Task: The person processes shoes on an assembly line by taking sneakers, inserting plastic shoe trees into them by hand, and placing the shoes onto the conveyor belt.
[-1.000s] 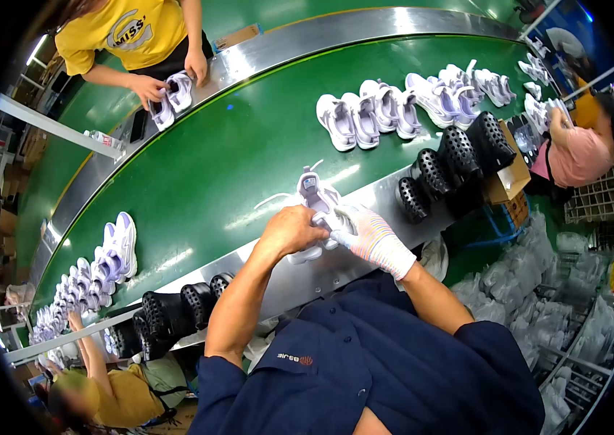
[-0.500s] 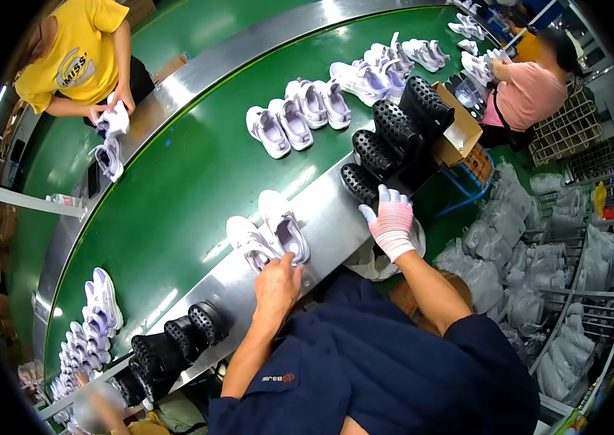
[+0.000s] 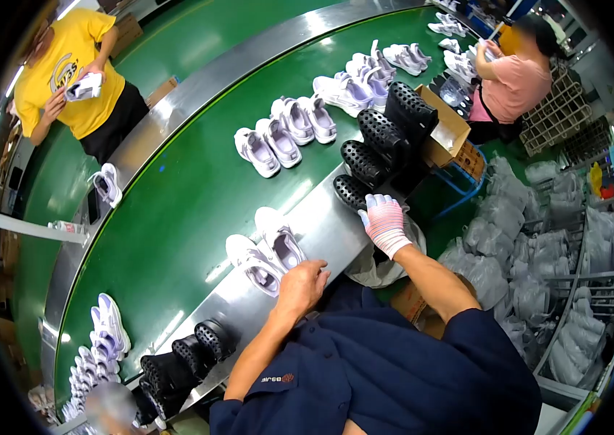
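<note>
My left hand [image 3: 301,290], bare, is just beside the heel of a white sneaker [image 3: 289,250] on the metal ledge, its fingertips slightly apart and nothing visible in it. Another white sneaker [image 3: 252,262] stands at its left, the two forming a pair with toes toward the green belt. My right hand [image 3: 384,223] wears a striped white-and-pink glove. Its fingers are stretched out at the near end of a black perforated shoe-shaped form [image 3: 351,191]; whether they touch it I cannot tell. More such black forms [image 3: 382,134] stand behind it.
White-lilac sneakers [image 3: 278,138] stand in pairs along the green belt [image 3: 176,239]. Black forms [image 3: 191,355] line the ledge at lower left. Beyond the belt, a person in yellow [image 3: 78,72] holds a sneaker. A person in pink [image 3: 513,87] sits right, near a cardboard box [image 3: 446,134] and bagged items [image 3: 488,268].
My left hand has moved right, off the sneaker's heel. My right hand has shifted slightly left toward the nearest black form. The person in yellow has lifted a sneaker off the far ledge.
</note>
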A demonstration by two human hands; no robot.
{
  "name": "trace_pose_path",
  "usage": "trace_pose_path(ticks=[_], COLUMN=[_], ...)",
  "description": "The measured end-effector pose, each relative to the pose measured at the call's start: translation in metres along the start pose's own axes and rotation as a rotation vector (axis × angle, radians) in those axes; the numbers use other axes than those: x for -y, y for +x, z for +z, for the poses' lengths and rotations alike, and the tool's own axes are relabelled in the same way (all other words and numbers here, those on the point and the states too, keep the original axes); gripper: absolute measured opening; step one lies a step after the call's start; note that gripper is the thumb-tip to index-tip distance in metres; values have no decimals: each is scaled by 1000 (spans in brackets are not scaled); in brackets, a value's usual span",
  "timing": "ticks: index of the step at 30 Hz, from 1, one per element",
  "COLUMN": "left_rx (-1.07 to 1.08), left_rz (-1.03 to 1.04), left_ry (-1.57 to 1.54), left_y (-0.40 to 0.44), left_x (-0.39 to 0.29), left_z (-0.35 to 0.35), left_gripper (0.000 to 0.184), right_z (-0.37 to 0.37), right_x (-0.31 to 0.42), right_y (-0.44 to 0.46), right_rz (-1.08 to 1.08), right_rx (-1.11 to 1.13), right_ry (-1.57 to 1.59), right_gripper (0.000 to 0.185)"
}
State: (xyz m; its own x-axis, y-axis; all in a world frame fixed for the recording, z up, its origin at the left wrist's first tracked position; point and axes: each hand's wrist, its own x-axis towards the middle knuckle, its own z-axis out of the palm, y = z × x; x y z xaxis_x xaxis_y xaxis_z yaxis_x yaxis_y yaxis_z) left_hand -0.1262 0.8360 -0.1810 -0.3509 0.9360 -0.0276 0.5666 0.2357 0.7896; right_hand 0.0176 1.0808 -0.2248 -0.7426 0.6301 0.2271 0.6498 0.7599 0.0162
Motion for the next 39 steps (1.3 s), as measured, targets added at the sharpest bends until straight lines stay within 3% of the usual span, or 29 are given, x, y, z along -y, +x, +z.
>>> trace_pose_path(ticks=[2,4,6,7,8,10,11,13,14,19,20,22,23,25,26,27,28,29,34,35,37,39], left_rx=[38,-160,-206,-164,-228,-87,-134,-118,-82,-29,-203,-296,-359,-340,-153,-106,-173,-44,132,146,122,111], left_rz=[-26,-219,-195,-171,-113,-125,-116,-126,-112,-253,-173,-251,-129,-114,-193,-50,46,-147,-174,-235,-156,-179], left_ry=[-25,-402,-863,-1127,-1256,-1348,-1295,-1321,-1309,-1281,-673,-239,363,371,368,326,331,257,159,61,115,10], left_y=[5,13,29,36,38,39,40,34,32,26,31,36,42,52,63,76,81,89,98,97,102,101], left_x=[6,9,17,19,2,7,5,9,9,11,34,28,44,72,80,125,128,111,110,107,96,86], left_z=[0,-5,-14,-19,-26,-33,-32,-32,-30,-35,-27,-34,-36,-27,-25,-18,-14,-24,-30,-31,-24,-16], left_gripper=[34,62,89,101,85,62,41,40,40,45,52,64,70,67,51,35,30,30,35,37,41,43], right_z=[-31,-74,-122,-138,-140,-127,-125,-128,-124,-105,-96,-87,-89,-72,-71,-69,-72,-68,-75,-76,-76,-21], right_x=[8,22,48,57,64,79,82,86,93,103,99,98,85,68,79,86,82,85,101,111,118,148], right_y=[-5,-15,-33,-42,-49,-59,-60,-60,-61,-73,-78,-77,-77,-69,-69,-70,-64,-56,-27,-23,-23,-14], right_rz=[-33,-129,-47,30,79,141,81,14,106,217,229,213,185,222,183,149,139,127,38,15,-26,6], right_rx=[-85,-204,-67,148,281,368,367,456,528,470,465,433,457,608,700,705,675,725,861,835,780,636], right_ry=[94,311,744,858,996,1308,1218,1014,940,1199,1205,1015,935,851,914,890,865,789,638,537,435,354], right_gripper=[41,41,41,39,40,42,44,50,49,45,45,45,46,48,49,50,50,51,41,38,34,25])
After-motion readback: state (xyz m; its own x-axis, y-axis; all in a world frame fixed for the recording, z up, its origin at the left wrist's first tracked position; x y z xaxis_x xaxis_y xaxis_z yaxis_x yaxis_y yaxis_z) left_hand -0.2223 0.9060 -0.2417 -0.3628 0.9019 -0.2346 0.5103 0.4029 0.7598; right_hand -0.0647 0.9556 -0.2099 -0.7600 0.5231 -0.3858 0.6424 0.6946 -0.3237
